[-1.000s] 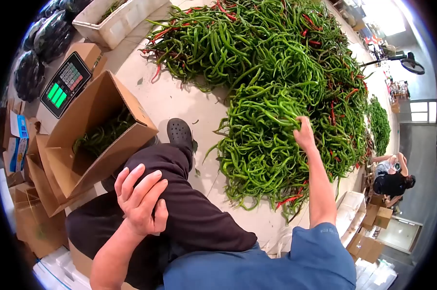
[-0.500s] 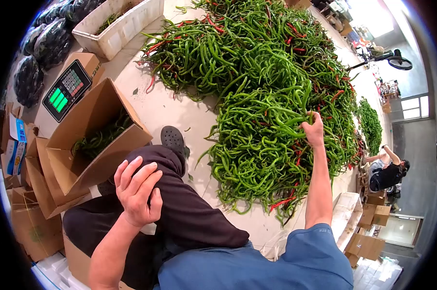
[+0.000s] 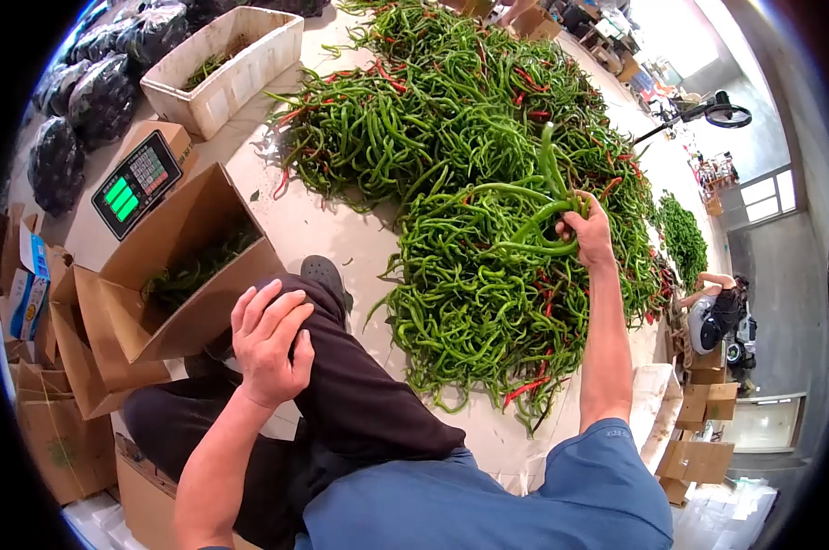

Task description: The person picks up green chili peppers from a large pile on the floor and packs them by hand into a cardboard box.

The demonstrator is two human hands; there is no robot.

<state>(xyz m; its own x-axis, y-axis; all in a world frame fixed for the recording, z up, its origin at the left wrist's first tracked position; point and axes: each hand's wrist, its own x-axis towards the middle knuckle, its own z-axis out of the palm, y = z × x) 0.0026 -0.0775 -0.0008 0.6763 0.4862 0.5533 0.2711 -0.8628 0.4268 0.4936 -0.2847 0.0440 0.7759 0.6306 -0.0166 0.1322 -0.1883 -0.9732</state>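
A large heap of long green chili peppers (image 3: 469, 307), with red ones mixed in, spreads over the pale floor. Above its right part, my right hand (image 3: 591, 234) is closed round a few green chili peppers (image 3: 549, 170), their ends sticking out past the fingers. My left hand (image 3: 272, 348) rests at my bent knee, holding nothing, its fingers stretched out and lightly apart. Left of that knee, an open cardboard box (image 3: 199, 321) lies tilted with green peppers inside.
A scale display (image 3: 137, 185) with lit green digits stands behind the box. Further back are a white foam crate (image 3: 249, 69) and black plastic bags (image 3: 103, 101). More cartons (image 3: 61, 431) stand at the left. Another person (image 3: 719, 316) bends near a smaller green pile (image 3: 685, 234) at the right.
My right hand has lifted slightly from the heap, and the green peppers in it now stand out clear of the others. My left hand stays by the knee. The view has shifted a little.
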